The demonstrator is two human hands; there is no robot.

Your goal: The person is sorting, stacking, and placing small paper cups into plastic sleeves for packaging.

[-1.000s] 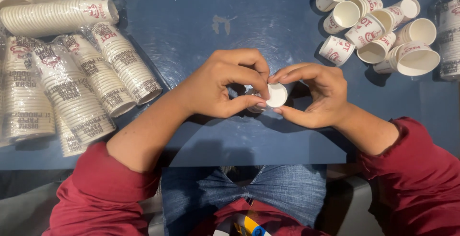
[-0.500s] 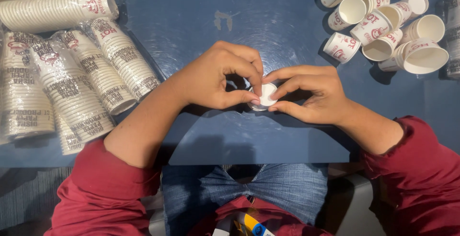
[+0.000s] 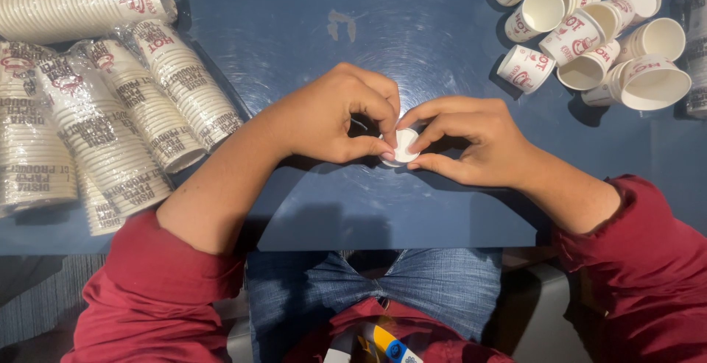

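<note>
Cup between both hands' fingertips.

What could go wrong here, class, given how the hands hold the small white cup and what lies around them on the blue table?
1. The small white cup is pinched only at its edges by the left hand and right hand; it might crush or slip.
2. The loose cups lie tipped on their sides beside the right forearm; a nudge could roll them off the blue table.
3. The wrapped cup stacks lie near the table's near edge and could slide.
</note>
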